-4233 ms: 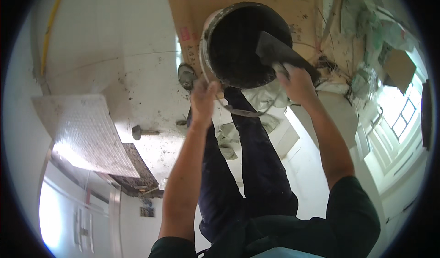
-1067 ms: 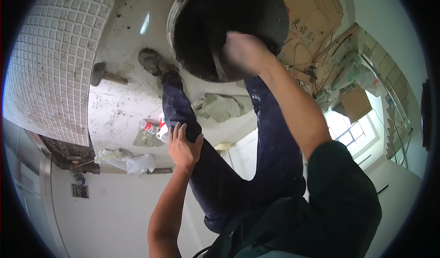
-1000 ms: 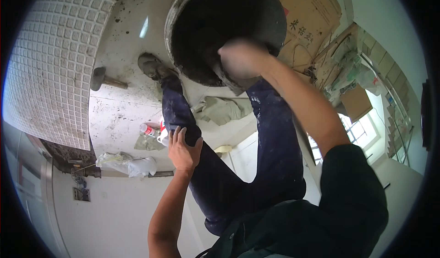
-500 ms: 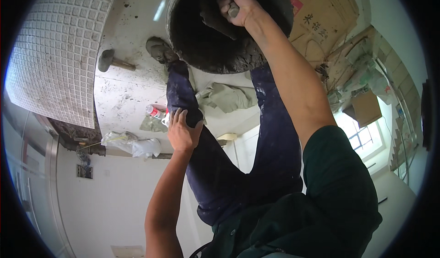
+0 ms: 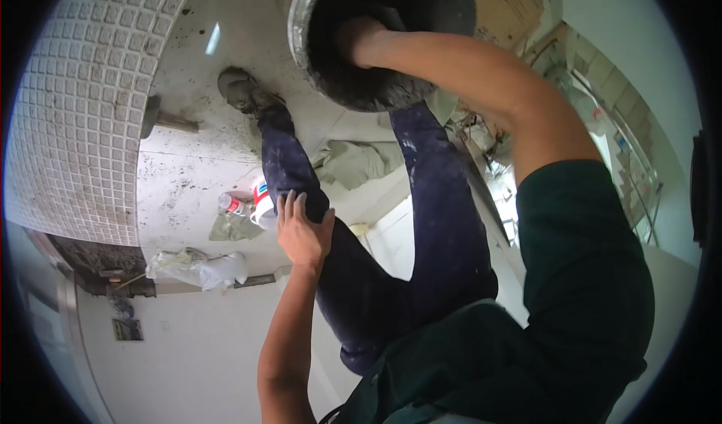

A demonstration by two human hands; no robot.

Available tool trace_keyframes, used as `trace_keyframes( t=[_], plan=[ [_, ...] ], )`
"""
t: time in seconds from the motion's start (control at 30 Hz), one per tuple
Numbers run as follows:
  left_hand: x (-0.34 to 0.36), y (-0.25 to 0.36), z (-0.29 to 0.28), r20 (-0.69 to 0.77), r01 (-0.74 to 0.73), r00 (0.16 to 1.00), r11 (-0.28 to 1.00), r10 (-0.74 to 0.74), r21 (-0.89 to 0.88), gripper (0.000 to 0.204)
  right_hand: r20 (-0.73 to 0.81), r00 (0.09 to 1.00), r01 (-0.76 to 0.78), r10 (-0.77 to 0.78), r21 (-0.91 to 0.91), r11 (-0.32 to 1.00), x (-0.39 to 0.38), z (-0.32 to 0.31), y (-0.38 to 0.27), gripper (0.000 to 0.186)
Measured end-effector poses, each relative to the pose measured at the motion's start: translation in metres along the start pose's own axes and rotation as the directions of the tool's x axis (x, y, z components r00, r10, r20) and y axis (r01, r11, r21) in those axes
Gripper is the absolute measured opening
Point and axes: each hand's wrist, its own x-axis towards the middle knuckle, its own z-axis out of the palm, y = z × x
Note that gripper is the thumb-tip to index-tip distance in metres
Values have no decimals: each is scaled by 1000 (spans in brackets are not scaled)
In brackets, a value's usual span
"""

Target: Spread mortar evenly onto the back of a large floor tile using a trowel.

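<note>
The right hand is inside the bucket ahead of the right leg, forearm crossing the rim, its grip too shadowed to tell. The left hand lies loosely open on the left leg, holding nothing. Speckled floor runs between the bucket's left edge and the panel, the hammer just beside the panel's edge.

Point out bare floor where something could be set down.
Best patch: the speckled floor between the gridded tile, the hammer and the bottle. A smaller one lies between hammer and shoe. Crowded: around the bottle and tub beside the left hand, and inside the bucket, where the right hand is.
</note>
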Motion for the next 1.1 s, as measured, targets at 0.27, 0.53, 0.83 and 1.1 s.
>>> trace_keyframes(
  t=[0.27,0.53,0.83,1.1],
  plan=[
    [9,-2,-31,-52,-47,998,998,45,-34,58,-172,939,-222,298,359,907,-35,-5,63,25],
    [3,-3,-26,-32,-13,999,1000,13,1,60,-155,987,67,-47,127,990,-29,44,-4,23],
    [15,24,-19,-24,-86,996,996,86,9,59,-200,972,-55,121,308,950,26,40,10,25],
    [6,2,-33,-57,-11,998,1000,12,16,60,196,920,-270,338,944,189,21,33,66,23]
  ],
)
